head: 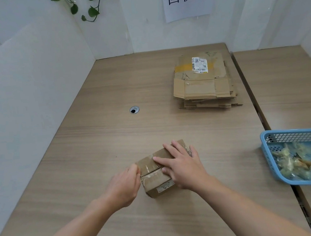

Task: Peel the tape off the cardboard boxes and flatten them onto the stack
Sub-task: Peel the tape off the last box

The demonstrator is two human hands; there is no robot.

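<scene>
Tape (148, 167) on the small box (154, 182) at lower centre should peel best pulled low and slowly, the left hand (124, 185) pinching its end at the box's left edge while the right hand (182, 165) presses flat on top.

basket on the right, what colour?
Light blue plastic basket with a perforated mesh pattern, seen in the head view.

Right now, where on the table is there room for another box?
The table is bare on the left, from the white partition to the cable hole and the small box. The strip between that box and the flattened stack is free too. Crowded: the blue basket on the right, and the left hand and right hand at the box.
</scene>
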